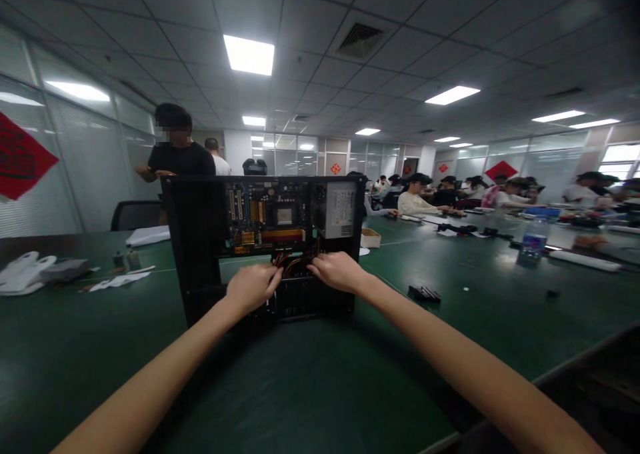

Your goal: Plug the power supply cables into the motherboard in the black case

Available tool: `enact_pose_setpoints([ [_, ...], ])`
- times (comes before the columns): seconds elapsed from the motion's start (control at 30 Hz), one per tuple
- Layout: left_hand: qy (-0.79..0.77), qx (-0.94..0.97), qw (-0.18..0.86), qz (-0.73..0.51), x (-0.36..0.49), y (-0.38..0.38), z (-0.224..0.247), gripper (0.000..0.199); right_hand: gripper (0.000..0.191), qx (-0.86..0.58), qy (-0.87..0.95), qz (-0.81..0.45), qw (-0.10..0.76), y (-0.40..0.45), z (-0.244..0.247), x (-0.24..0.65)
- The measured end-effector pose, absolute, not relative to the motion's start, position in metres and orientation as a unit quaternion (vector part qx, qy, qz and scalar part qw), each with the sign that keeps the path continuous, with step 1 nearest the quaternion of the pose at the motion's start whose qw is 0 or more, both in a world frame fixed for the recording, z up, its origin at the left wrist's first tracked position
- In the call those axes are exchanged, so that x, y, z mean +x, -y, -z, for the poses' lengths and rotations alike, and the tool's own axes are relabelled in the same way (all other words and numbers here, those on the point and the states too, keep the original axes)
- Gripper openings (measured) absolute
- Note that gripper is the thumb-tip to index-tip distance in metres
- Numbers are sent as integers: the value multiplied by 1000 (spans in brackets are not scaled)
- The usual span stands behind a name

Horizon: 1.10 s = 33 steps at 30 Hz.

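Observation:
A black computer case (197, 241) stands open towards me on the green table. Inside it, the motherboard (260, 217) shows at the upper middle, and a silver power supply (341, 209) fills the upper right corner. Below the board runs a bundle of coloured cables (295, 265). My left hand (253, 286) is closed at the left end of this bundle, its fingers pinching the cables. At the right end, my right hand (336, 269) also has its fingers pinched on the cables. The exact wires between the fingertips are partly hidden.
On the green table (310, 387), a small black part (424, 294) lies right of the case, with a water bottle (535, 239) farther off. White and grey items (30, 273) lie at the left. One person (183, 151) stands behind the case; several others sit at the right.

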<state>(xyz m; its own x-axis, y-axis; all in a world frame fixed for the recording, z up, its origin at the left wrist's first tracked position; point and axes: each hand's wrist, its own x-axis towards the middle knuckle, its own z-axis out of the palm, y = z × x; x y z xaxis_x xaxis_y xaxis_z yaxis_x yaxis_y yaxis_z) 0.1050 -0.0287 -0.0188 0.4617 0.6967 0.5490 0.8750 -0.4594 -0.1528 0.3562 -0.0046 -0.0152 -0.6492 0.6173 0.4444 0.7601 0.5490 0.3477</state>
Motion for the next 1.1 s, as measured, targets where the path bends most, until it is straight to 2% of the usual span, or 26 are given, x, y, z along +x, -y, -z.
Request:
enact_pose_setpoints([
  [0.13,460,-807,287,234,107,38,39,48,30,-338,869,354,74,21,37,388],
  [0.2,472,-795,287,250,110,39,42,49,33,-321,862,386,77,21,42,396],
  [0.33,521,-771,244,274,115,40,36,54,34,-332,856,386,91,18,46,395],
  [0.6,649,-684,129,307,111,20,21,68,34,-402,860,306,68,33,32,368],
  [0.83,687,-630,-8,363,76,-11,5,70,29,-418,850,314,70,55,29,320],
  [1.1,629,-689,27,360,31,-32,11,65,35,-469,825,304,88,94,26,240],
])
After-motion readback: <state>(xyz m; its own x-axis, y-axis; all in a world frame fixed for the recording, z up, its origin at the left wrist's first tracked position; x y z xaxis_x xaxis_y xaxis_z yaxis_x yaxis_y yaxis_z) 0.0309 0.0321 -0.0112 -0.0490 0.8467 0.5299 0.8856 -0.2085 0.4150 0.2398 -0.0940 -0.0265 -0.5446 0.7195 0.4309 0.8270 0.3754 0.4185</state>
